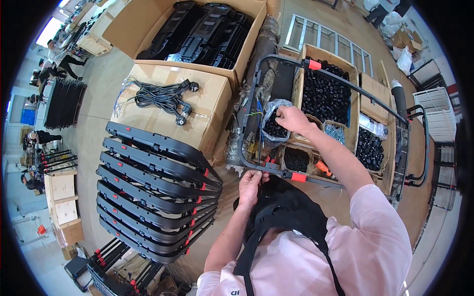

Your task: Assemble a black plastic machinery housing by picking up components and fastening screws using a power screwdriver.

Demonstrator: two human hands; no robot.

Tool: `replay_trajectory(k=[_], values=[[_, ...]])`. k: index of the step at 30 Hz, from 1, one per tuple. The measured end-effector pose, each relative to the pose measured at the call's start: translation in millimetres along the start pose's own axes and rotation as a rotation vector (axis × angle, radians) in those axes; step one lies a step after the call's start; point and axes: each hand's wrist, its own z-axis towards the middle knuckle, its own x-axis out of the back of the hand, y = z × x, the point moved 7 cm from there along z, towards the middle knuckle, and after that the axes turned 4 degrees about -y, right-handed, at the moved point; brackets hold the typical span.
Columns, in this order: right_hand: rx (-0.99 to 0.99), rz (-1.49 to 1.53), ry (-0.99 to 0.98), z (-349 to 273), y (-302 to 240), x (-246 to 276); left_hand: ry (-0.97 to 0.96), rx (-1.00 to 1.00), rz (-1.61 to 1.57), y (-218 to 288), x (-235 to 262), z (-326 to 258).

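the black tubular metal frame with red fittings point(363, 92) lay across the bins, in front of the person. the left hand point(251, 187) had its fingertips bunched at the frame's near bar; whether it gripped the bar or something small could not be told. the right hand point(292, 120) curled its fingers at the mouth of the clear plastic bag point(282, 102); any piece between them was hidden.

a small part might have slipped from a loose pinch and been lost among its likes, and the thin blue wires point(260, 105) beside the bag might have snagged on a careless wrist.

the bag held small black pieces; the long wooden box point(298, 91) held rounded black parts, the square tray point(282, 159) tiny black ones, and the open cardboard carton point(118, 30) glossy black panels.
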Motion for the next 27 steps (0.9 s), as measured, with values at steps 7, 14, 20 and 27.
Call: replay_trajectory(k=[7, 14, 20, 27], values=[[-0.355, 0.829, -0.116, -33.0, 21.4, -0.4, -0.016, 0.011, 0.122, 7.3, 0.9, -2.6], [-0.336, 1.140, 0.003, -81.4, 3.3, -2.7, 0.013, 0.096, 0.141, 9.4, 7.7, -3.0], [-0.188, 1.185, -0.055, -169.3, -62.7, 4.1, -0.021, 0.116, 0.227, 16.6, 16.4, 3.6], [-0.534, 1.593, -0.217, -275.6, -68.2, -118.4, -0.049, 0.228, 0.358, 27.2, 21.7, 5.4]])
